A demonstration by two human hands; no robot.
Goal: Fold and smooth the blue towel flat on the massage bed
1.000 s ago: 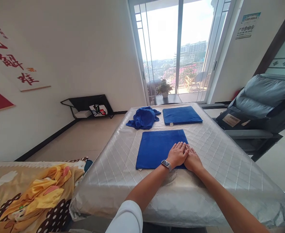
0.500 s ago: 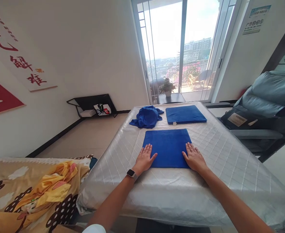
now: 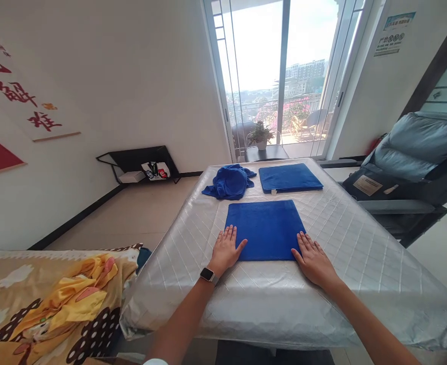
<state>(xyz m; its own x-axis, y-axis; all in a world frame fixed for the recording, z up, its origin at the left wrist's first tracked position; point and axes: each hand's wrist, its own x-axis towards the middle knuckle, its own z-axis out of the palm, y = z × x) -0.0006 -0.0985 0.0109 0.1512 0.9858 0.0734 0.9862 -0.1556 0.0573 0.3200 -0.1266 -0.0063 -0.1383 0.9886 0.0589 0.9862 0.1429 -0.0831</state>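
Note:
A flat blue folded cloth [image 3: 267, 228], towel-like, lies on the silvery quilted tabletop [image 3: 345, 243] in front of me. My left hand [image 3: 226, 249] rests flat over its near left edge, fingers stretched forward and thumb out on the cloth. On the opposite side, my right hand [image 3: 315, 257] lies flat with fingers straight, its fingertips and thumb at the cloth's near right edge. Behind it on the right is a folded blue stack [image 3: 290, 177] with a small white tag. A crumpled blue cloth [image 3: 231, 181] sits at the back left.
To the left stands a bed with a patterned blanket [image 3: 14, 276] and a yellow garment [image 3: 81, 291]. A grey recliner [image 3: 417, 147] is at the right. Beyond the table are a chair with a potted plant [image 3: 261, 136] and a glass sliding door. A black rack [image 3: 140, 159] stands by the wall.
My right hand has slid right and slightly toward me, from on the cloth to its edge. My left hand stays nearly in place. The view has shifted slightly.

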